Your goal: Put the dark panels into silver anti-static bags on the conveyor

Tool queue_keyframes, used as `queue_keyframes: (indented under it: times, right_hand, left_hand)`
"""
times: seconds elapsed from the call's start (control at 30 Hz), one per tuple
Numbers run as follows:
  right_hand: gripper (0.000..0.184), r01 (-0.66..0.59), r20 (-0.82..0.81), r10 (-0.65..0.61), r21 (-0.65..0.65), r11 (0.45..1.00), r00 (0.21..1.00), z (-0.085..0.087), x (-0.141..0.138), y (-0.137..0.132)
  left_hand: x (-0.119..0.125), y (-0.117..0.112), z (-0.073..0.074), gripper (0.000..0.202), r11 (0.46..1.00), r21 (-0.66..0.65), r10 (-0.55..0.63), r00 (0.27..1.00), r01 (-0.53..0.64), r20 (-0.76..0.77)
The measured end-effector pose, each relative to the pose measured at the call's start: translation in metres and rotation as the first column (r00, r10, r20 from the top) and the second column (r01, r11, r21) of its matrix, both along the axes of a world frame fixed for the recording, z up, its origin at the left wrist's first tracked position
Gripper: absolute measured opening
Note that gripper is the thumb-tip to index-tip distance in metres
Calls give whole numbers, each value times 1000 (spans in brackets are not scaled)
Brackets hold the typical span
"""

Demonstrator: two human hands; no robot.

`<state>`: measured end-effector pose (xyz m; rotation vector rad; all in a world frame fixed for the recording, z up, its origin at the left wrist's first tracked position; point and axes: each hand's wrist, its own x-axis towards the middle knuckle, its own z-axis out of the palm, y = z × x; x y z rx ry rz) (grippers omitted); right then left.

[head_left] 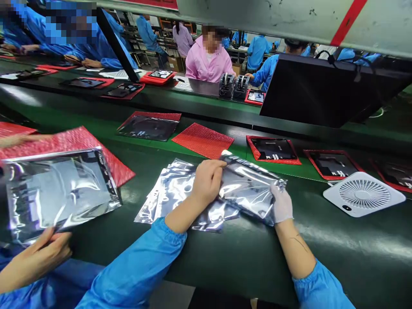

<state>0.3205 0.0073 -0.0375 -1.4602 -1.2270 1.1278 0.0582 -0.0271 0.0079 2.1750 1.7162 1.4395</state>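
Note:
My left hand point(207, 180), bare, is closed in a pinch on the upper edge of a silver anti-static bag point(249, 186). My right hand point(281, 204), in a white glove, grips the same bag at its right lower corner. The bag lies tilted over a small pile of several more silver bags point(170, 193) on the dark bench edge. Both my sleeves are blue.
At the left a co-worker's hand point(38, 253) holds a large silver bag point(61, 189) over a red bubble pouch point(80, 141). A white fan point(363, 194) sits at right. Red trays point(273, 150) with dark parts and a red pouch point(202, 139) lie on the green conveyor. People work opposite.

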Motion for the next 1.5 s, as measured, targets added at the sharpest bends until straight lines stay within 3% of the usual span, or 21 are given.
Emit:
queue_keyframes:
  times: [0.07,0.13,0.23,0.37,0.43,0.57,0.67,0.73,0.83,0.97,1.17,1.23,1.3,1.4,1.5]
  right_hand:
    - [54,174,-2,-174,58,983,985,-2,21,16]
    - [51,274,-44,-270,119,954,962,-4,36,27]
    - [49,330,-135,-312,137,934,940,-8,42,33]
    - [52,398,-422,-343,46,916,839,0,16,44]
    - [53,337,-500,-276,34,941,821,11,-12,63]
    - [43,40,-461,-33,6,999,887,36,-91,124]
    - [41,-136,-190,112,-118,984,975,42,-135,160]
    - [37,-194,58,202,-126,973,978,36,-142,166]
    - [31,-281,354,237,76,957,905,20,-124,148]
    - [38,-371,440,232,262,891,867,7,-96,120]
    - [39,-248,340,111,390,887,934,4,-87,114]
    - [36,-183,343,9,476,860,939,2,-77,119]
    - [33,-46,349,-170,534,844,921,2,-60,129]
    - [32,171,469,-398,454,874,789,9,-22,154]
    - [37,218,675,-344,267,939,653,20,13,178]
  left_hand:
    - [-13,14,-12,38,994,-33,103,991,-101,82]
    - [-21,27,-26,32,984,-111,151,983,-140,101]
    - [-21,37,-42,34,963,-246,116,993,-112,4]
    - [-9,31,-43,40,932,-354,22,987,-78,-161]
    - [-3,26,-39,36,926,-376,-48,975,-39,-217]
    - [3,20,-33,32,916,-397,-186,943,66,-274]
    - [3,20,-34,31,921,-369,-227,943,127,-243]
    - [2,22,-35,27,927,-341,-234,950,154,-207]
    - [1,25,-39,21,930,-320,-242,958,183,-156]
    - [-2,31,-45,12,917,-305,-306,943,256,-129]
    - [-8,34,-54,22,925,-266,-319,934,270,-161]
    - [-9,34,-56,24,936,-228,-310,936,269,-166]
    - [-10,34,-57,26,949,-173,-292,943,264,-160]
    - [-10,34,-57,28,970,-69,-242,957,234,-159]
    - [-9,34,-57,30,979,-6,-204,962,206,-183]
